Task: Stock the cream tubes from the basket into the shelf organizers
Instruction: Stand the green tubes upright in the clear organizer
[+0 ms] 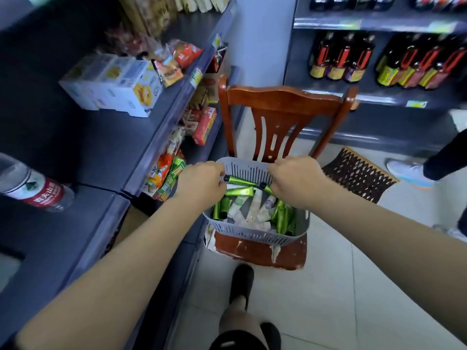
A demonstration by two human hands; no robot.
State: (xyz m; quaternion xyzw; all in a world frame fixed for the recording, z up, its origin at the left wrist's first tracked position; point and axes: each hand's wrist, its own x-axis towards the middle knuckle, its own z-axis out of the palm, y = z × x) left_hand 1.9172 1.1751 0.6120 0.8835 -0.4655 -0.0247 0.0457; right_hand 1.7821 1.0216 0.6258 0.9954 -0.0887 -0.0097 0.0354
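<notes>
Seemingly, both hands are set in the grey slotted basket (252, 234) on the seat of a wooden chair (280, 107). A green tube (240, 181) with a black cap is pinched by the curled fingers of the left hand (202, 184). The right hand (297, 181) is curled over another green tube (267, 188). More green and pale cream tubes (255, 210) are heaped in the basket. Writing on them is too blurred to be read. A red-labelled water bottle (35, 186) lies on the left shelf (83, 152), its characters unreadable.
</notes>
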